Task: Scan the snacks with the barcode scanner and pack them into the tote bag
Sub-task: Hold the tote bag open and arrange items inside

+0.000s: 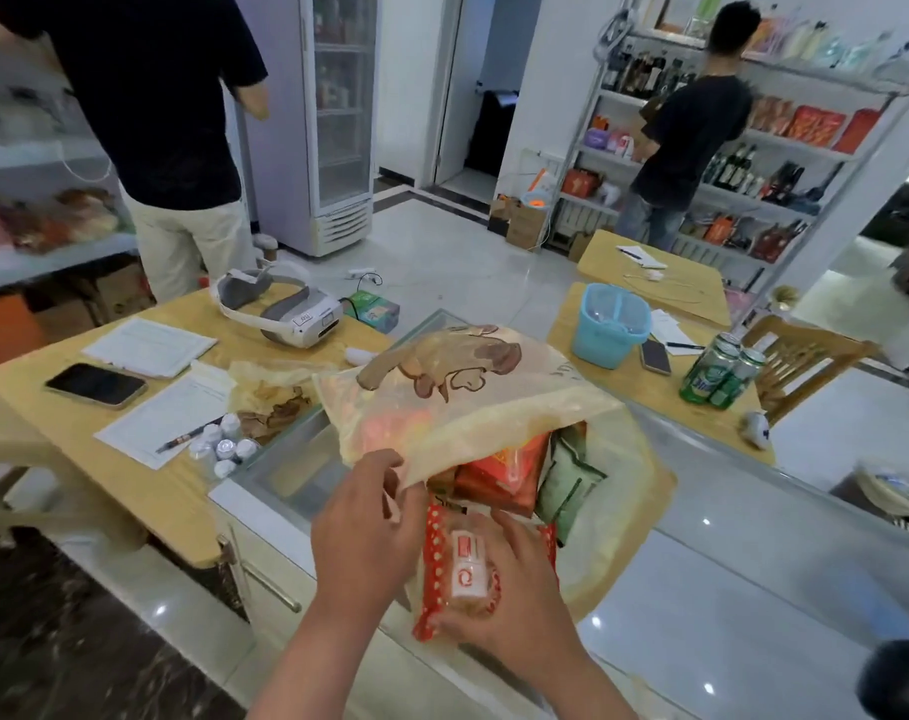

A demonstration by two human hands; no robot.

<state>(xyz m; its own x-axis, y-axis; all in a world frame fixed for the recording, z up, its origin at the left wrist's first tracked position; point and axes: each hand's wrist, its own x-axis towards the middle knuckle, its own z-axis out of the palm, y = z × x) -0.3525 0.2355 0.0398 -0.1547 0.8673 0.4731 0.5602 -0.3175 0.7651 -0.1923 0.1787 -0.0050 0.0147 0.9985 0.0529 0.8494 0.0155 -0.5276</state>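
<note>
Pinching the near rim of the tote bag [468, 392], left grip [369, 517] holds the fabric edge up between thumb and fingers. Right grip [514, 600], fingers curled, clasps a red dotted snack packet [460, 569] at the bag's mouth. Bag lies on the glass surface [753, 589], opening toward the person. Inside: orange-red packet [504, 475], with green packet [566, 485] just beside it on the right. Phone [96, 385] and headset [280, 309] on the wooden surface [145, 491] to the left. Blue basket [610, 324] and green cans [722, 374] behind the bag on the right.

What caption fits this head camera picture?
Left hand pinches the tote bag open; right hand holds a red snack pack at its mouth.
</note>
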